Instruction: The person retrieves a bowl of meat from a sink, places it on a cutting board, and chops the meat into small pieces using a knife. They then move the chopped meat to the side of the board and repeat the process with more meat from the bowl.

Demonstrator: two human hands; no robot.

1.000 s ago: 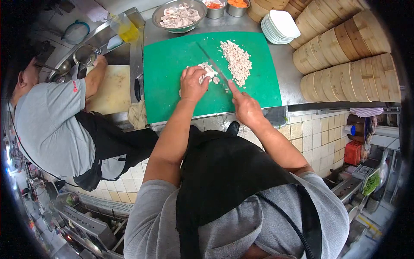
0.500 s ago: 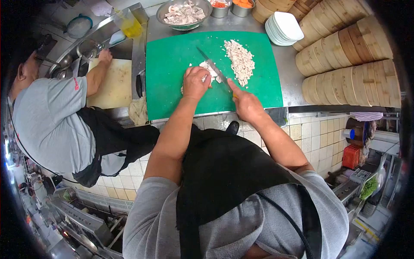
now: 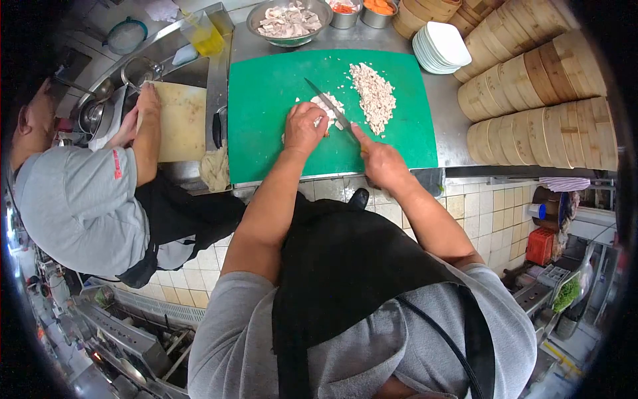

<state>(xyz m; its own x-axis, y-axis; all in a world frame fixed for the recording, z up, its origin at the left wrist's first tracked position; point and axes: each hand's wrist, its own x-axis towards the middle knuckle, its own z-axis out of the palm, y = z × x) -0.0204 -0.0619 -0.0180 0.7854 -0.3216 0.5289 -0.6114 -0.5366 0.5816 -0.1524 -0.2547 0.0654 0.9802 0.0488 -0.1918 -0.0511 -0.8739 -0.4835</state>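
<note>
On the green cutting board (image 3: 266, 100), my right hand (image 3: 383, 163) is wrapped round the handle of a knife (image 3: 327, 99), whose blade points up and to the left. Pale pieces of food (image 3: 335, 105) lie along the blade. My left hand (image 3: 306, 128) presses on food beside the blade with its fingers curled; what lies under the fingers is mostly hidden. A long heap of finely chopped pale food (image 3: 374, 97) rests on the board to the right of the knife.
A metal bowl of sliced pale food (image 3: 290, 21) and small metal containers stand behind the board. White plates (image 3: 440, 46) and bamboo steamers (image 3: 541, 133) are stacked at right. At left, a co-worker (image 3: 83, 193) stands by a pale cutting board (image 3: 181, 126).
The knife and my hands have hardly moved, and small pale pieces beside the blade look more spread out. The co-worker's hands now meet at the left edge of the pale board.
</note>
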